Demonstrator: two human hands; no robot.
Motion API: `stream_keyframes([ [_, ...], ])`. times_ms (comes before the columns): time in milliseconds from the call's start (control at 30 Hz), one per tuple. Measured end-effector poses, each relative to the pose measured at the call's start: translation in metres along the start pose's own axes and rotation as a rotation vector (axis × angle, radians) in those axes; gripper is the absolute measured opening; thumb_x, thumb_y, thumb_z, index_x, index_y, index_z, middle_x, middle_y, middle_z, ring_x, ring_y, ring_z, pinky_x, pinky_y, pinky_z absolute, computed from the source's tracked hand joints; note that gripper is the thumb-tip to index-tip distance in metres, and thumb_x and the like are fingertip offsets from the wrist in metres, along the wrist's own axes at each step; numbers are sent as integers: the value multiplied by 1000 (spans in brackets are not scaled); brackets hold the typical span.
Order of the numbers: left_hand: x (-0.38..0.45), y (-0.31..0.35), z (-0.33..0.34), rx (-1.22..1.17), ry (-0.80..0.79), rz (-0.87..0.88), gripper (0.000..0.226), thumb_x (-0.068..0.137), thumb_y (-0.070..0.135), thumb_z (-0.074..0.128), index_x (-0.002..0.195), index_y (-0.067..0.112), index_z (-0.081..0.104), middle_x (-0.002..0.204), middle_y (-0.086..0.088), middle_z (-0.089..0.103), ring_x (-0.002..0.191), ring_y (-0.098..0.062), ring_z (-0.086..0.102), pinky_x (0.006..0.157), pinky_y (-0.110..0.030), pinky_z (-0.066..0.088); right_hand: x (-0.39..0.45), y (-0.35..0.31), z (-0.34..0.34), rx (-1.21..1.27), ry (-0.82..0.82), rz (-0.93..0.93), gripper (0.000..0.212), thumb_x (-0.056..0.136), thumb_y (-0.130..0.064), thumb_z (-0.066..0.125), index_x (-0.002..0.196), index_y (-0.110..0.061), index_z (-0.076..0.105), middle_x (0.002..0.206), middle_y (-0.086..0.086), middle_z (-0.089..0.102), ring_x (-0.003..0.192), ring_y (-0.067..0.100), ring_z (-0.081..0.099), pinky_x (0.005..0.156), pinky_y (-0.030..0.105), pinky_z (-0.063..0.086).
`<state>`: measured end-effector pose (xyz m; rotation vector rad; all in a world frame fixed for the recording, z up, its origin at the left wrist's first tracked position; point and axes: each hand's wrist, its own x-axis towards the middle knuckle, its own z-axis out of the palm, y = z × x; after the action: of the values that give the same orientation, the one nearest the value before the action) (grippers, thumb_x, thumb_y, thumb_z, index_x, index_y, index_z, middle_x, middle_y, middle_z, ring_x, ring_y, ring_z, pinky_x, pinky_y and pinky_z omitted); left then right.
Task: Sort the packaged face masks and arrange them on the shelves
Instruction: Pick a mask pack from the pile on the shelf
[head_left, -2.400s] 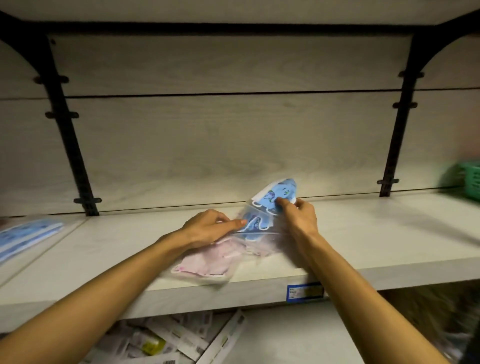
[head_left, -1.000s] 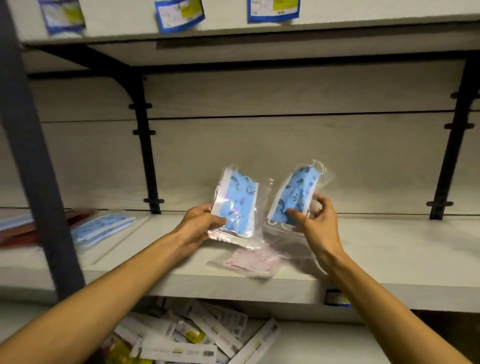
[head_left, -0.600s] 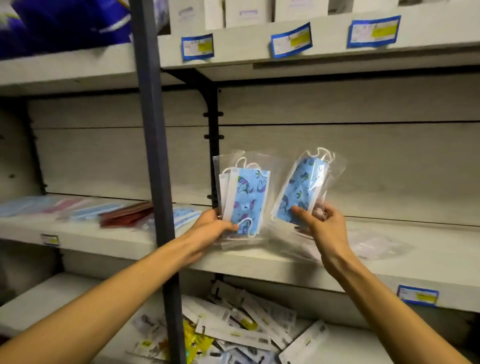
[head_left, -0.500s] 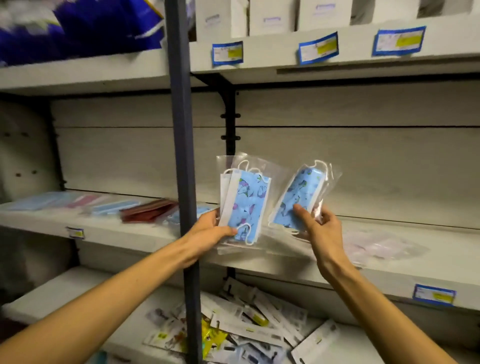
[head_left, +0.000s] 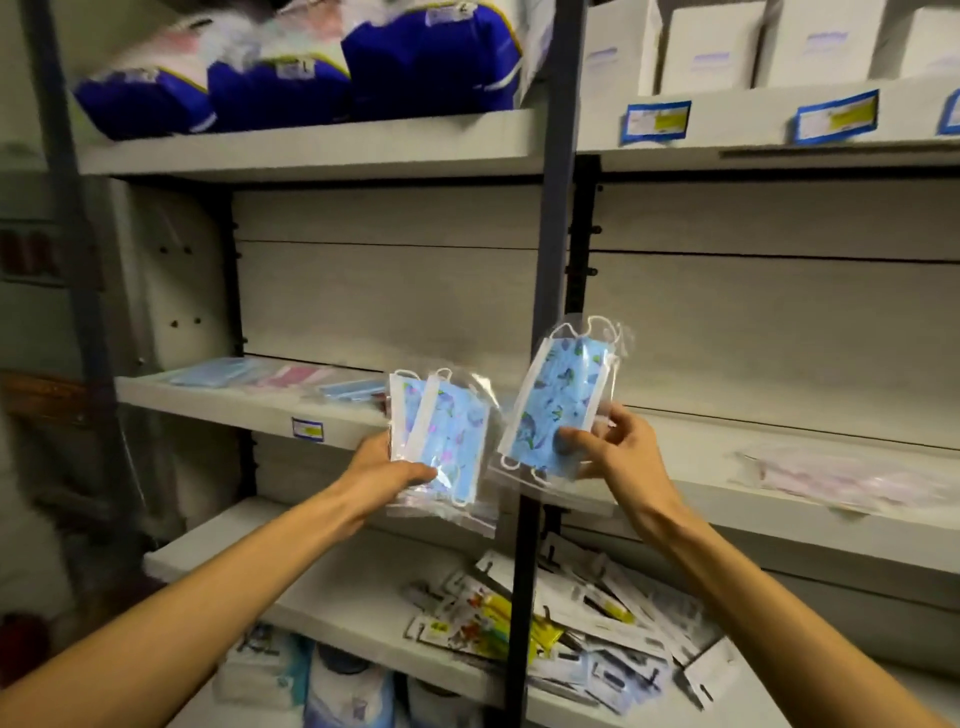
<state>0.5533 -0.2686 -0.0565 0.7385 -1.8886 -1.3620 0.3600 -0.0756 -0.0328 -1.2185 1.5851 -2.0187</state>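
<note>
left hand (head_left: 382, 470): blue mask packs (head_left: 441, 441) | right hand (head_left: 621, 452): blue mask pack (head_left: 558, 402)

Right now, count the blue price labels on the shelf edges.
4 in view: two full labels and one cut off on the top right shelf edge, one on the middle left. Others may be hidden.

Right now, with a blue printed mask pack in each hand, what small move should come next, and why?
Probably carry the left hand's blue printed mask pack left, toward the blue and pink packs on the left shelf: sorted packs already lie there.
</note>
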Motion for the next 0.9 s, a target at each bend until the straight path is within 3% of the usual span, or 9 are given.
stream_keyframes([
  [167, 20, -11, -26, -76, -14, 12, 41, 84, -2, 75, 123, 9, 68, 102, 4, 75, 81, -1, 72, 63, -9, 53, 6, 26, 48, -8, -83, 177, 39, 86, -9, 76, 117, -10, 53, 107, 14, 75, 85, 28, 77, 63, 32, 62],
  [300, 46, -22, -43, -171, -106, -2, 36, 88, 4, 73, 123, 10, 68, 105, 1, 78, 90, -8, 75, 67, -13, 55, 20, 57, 80, -27, 25, 275, 38, 87, -8, 74, 117, -13, 51, 110, 12, 70, 82, 24, 77, 60, 31, 61],
  [400, 70, -29, -60, -188, -172, -5, 34, 89, 7, 73, 122, 14, 68, 107, 5, 78, 98, -10, 74, 78, -18, 56, 38, 79, 99, -37, 114, 285, 38, 86, -10, 76, 116, -13, 53, 105, 12, 72, 78, 21, 76, 60, 32, 61],
  [533, 101, -35, -78, -234, -228, -53, 32, 91, 4, 70, 122, 12, 67, 111, 0, 77, 103, -14, 73, 89, -24, 54, 68, 93, 126, -23, 196, 291, 32, 87, -11, 75, 111, -14, 54, 103, 9, 71, 74, 17, 75, 55, 24, 57],
  [667, 133, -37, -87, -213, -298, -53, 32, 91, 6, 70, 122, 14, 67, 115, -2, 76, 106, -17, 72, 93, -29, 56, 102, 101, 147, 43, 178, 356, 32, 89, -14, 75, 113, -13, 54, 101, 12, 74, 86, 27, 76, 78, 45, 63],
  [700, 140, -35, -87, -215, -314, -57, 31, 92, 7, 70, 121, 14, 67, 115, -3, 76, 107, -18, 72, 93, -31, 57, 109, 102, 149, 40, 197, 355, 32, 89, -14, 75, 113, -12, 54, 101, 12, 74, 87, 28, 76, 79, 45, 63],
  [800, 163, -33, -81, -193, -333, -70, 27, 91, 10, 72, 117, 14, 68, 112, -5, 77, 104, -22, 73, 88, -33, 60, 125, 104, 150, 45, 290, 323, 33, 87, -11, 76, 113, -11, 55, 101, 12, 73, 82, 24, 76, 63, 32, 62],
  [900, 186, -31, -68, -147, -338, -45, 26, 88, 6, 74, 112, 14, 68, 103, -2, 78, 91, -16, 76, 71, -25, 61, 140, 103, 146, 19, 388, 292, 32, 86, -6, 76, 112, -11, 57, 94, 8, 73, 66, 13, 75, 52, 25, 57],
])
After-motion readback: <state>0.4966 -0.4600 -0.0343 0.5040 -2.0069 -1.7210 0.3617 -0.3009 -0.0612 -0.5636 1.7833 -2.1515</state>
